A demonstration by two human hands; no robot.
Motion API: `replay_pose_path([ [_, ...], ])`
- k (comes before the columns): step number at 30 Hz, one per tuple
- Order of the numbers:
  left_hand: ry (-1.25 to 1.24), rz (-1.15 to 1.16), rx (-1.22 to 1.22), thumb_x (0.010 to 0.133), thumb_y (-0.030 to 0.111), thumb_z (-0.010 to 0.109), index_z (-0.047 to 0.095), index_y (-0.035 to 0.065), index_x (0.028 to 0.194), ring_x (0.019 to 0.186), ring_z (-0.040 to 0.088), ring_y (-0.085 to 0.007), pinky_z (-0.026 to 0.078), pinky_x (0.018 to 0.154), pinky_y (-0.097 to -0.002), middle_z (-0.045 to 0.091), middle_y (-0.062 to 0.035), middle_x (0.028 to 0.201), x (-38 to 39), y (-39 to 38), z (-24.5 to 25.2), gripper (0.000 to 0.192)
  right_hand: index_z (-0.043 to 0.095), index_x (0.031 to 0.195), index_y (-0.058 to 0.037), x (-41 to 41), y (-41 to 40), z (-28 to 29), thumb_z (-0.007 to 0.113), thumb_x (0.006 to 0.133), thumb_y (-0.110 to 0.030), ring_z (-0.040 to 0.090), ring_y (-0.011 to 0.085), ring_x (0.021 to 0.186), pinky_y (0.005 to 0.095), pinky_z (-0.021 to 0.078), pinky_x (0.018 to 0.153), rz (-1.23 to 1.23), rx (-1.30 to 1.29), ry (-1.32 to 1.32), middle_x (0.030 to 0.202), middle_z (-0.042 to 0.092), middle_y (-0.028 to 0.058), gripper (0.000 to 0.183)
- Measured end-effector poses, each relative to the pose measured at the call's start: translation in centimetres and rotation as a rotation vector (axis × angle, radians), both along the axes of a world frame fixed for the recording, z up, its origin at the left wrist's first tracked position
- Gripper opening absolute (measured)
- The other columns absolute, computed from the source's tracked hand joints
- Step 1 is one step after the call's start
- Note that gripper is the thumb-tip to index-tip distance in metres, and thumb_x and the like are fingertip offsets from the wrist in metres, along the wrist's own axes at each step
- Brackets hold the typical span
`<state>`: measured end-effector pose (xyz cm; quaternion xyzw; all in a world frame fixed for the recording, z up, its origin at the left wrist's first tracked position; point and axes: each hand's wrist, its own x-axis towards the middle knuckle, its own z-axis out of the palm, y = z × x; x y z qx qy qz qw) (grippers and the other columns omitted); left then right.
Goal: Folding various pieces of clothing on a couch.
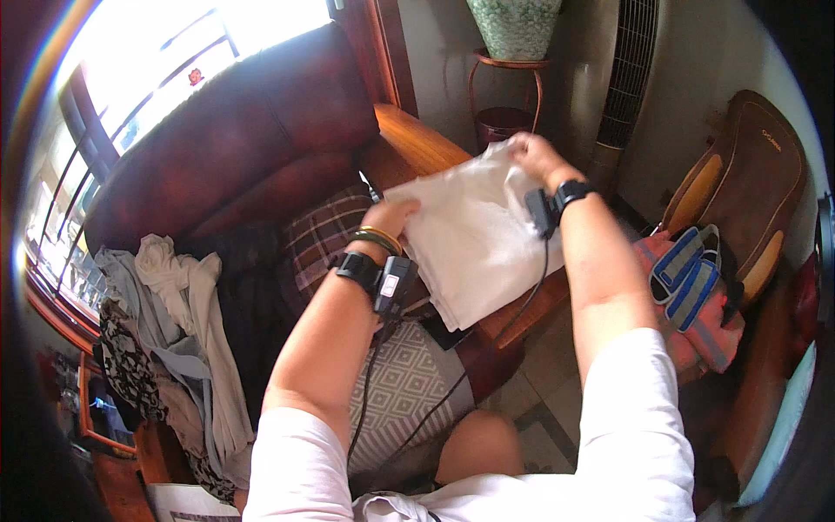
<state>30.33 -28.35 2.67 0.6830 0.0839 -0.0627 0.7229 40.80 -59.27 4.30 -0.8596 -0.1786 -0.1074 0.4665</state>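
A folded white cloth (479, 231) hangs spread out in front of me, its lower corner pointing down. At its upper left corner my left hand (391, 220) pinches the edge. My right hand (538, 158) grips the upper right corner, with the fingers curled over the fabric. Both wrists carry black straps with small cabled boxes. Behind the cloth, part of the wooden sofa arm (417, 140) is hidden. Below my left wrist lies a grey-and-white diamond-patterned cushion or cloth (408, 375).
Crumpled garments (189, 313) lie on the dark red leather sofa (241, 143) at left. A plaid cloth (326, 231) is beside my left hand. At right, an orange-red garment (701, 326) with blue straps rests by a brown chair (750, 173). A planter (515, 29) stands behind.
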Motion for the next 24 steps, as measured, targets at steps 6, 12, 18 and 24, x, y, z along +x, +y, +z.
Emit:
replay_pose_path([
  [6,-0.139,-0.014,-0.12,0.082,0.009,0.063,0.06,-0.0024,0.102,0.079,0.065,-0.0204,0.053,0.071,-0.032,0.065,-0.0098,0.093,0.7,0.8,-3.6,0.024,0.06,0.101,-0.0008,-1.1,0.6,-2.4,0.057,0.085,-0.01,0.057,0.015,0.079,0.0297,0.0472,0.075,-0.07,-0.161,-0.006,0.09,0.065,0.0087,0.018],
  [12,-0.269,0.061,-0.289,0.08,0.006,0.065,0.059,-0.0005,0.098,0.073,0.061,-0.0153,0.049,0.067,-0.0269,0.065,-0.0069,0.089,-2.8,-0.6,-0.2,0.021,0.059,0.107,-0.0038,-3.0,0.6,0.6,0.056,0.088,-0.019,0.06,0.0242,0.081,0.0336,0.0471,0.079,-0.04,0.083,-0.115,0.094,0.067,0.0135,0.025],
  [18,-0.014,0.135,-0.163,0.085,0.014,0.062,0.059,0.0006,0.102,0.078,0.063,-0.0182,0.052,0.071,-0.0309,0.065,-0.0088,0.092,0.1,1.4,-4.9,0.022,0.058,0.115,-0.0051,-2.7,-0.2,-1.7,0.057,0.09,-0.03,0.057,0.0193,0.095,0.0311,0.0447,0.085,-0.235,-0.122,0.158,0.105,0.063,0.0109,0.035],
  [24,-0.085,0.201,-0.398,0.085,0.013,0.063,0.043,0.0023,0.115,0.091,0.059,-0.0186,0.051,0.077,-0.0325,0.057,-0.0083,0.107,-8.3,0.1,-2.1,0.038,0.05,0.126,-0.0013,-8.7,-3.2,0.7,0.056,0.092,-0.032,0.053,0.0149,0.104,0.0261,0.0393,0.093,-0.126,0.082,0.377,0.115,0.059,0.005,0.046],
])
